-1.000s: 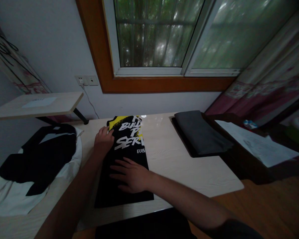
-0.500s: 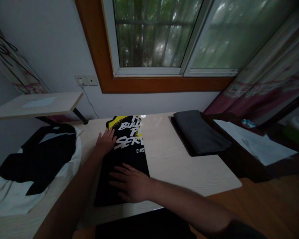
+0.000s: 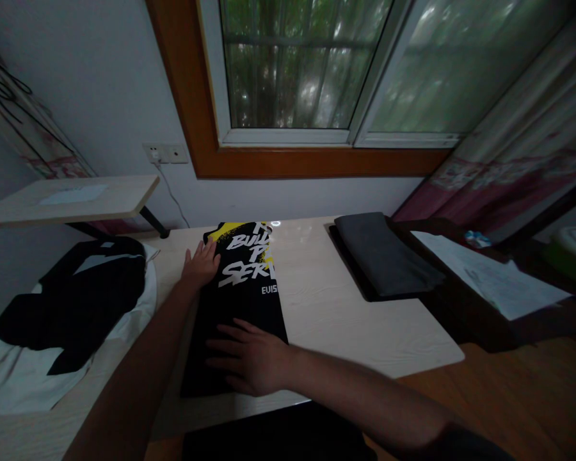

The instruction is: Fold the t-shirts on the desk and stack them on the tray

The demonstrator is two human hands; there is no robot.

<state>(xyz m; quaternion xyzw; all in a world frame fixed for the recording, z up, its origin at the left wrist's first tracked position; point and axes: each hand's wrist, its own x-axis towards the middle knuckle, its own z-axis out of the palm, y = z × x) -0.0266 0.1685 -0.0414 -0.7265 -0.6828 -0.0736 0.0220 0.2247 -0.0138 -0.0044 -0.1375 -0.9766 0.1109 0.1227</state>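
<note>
A black T-shirt point(image 3: 240, 304) with white lettering and yellow patches lies folded into a long strip on the pale table point(image 3: 326, 333). My left hand point(image 3: 201, 263) rests with fingers outstretched on the shirt's upper left edge, beside the yellow part. Lower down, my right hand point(image 3: 254, 358) lies flat across the plain black part, its fingers spread and pointing left. Neither hand grips the cloth. Part of the shirt's lower end is hidden under the right hand.
Black and white clothes point(image 3: 96, 301) lie heaped at the left, below a small raised shelf point(image 3: 120, 198). Dark grey folded cloth point(image 3: 384, 256) sits at the table's right side. Beyond it are white paper point(image 3: 489, 272) and a curtain point(image 3: 489, 173). A window stands behind the table.
My left hand has slid slightly up and left along the shirt's edge. My right hand has shifted a little left, still flat. The shirt keeps its folded shape.
</note>
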